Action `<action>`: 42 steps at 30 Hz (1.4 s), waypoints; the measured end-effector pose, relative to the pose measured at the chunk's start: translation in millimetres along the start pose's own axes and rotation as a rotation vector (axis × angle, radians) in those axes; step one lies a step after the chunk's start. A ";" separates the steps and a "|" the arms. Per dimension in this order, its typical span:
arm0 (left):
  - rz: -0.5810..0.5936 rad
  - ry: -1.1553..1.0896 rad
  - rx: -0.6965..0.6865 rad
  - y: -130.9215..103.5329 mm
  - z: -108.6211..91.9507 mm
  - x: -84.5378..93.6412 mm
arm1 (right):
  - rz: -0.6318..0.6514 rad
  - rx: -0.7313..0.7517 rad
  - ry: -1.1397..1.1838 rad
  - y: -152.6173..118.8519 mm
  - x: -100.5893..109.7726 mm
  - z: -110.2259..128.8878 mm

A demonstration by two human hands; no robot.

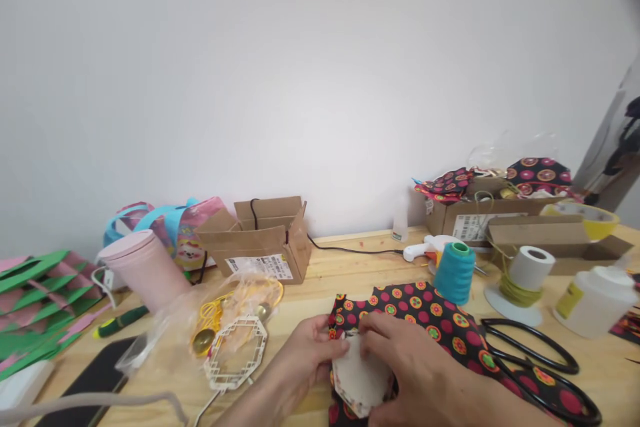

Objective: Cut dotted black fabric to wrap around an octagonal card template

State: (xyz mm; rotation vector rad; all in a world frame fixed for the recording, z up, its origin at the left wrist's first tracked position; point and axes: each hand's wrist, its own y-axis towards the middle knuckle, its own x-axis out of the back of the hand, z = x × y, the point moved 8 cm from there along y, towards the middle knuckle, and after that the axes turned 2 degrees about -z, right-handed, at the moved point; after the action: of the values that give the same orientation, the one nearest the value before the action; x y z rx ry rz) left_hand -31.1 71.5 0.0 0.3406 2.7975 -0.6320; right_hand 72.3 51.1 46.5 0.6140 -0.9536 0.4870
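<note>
2 hands in my view | L hand (314, 352): thumb on white pc (361, 377), can't tell if pinched | R hand (413, 361): spread over its R side | pc atop patterned cloth (415, 303) | R box (443, 217) heaped w/ fabric (537, 175) | L box (255, 250): cord (254, 213) over rim

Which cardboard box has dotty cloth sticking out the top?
The back box on the right: dotty cloth sticks out of it. The box in front and the left box show none.
</note>
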 end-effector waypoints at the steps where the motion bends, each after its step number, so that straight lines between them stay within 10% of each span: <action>1: 0.008 -0.011 -0.009 1.2 -1.0 -0.8 | 0.015 -0.020 -0.008 4.7 -0.3 1.1; 14: 0.204 -0.186 0.132 3.2 3.5 7.5 | 0.104 -0.269 0.399 -3.6 -6.9 -41.1; 26: 0.234 -0.300 0.130 5.8 4.5 7.4 | 0.069 -0.206 0.320 6.6 -14.4 -24.0; 42: 0.187 -0.133 -0.180 0.0 -16.1 -3.5 | 0.029 -0.195 0.870 3.1 -18.0 -39.4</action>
State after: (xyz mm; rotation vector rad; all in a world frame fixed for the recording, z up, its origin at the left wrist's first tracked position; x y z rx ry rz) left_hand -30.9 78.2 15.2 0.4965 2.6309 -0.3447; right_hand 85.0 77.8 14.7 0.1637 -0.1753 0.6032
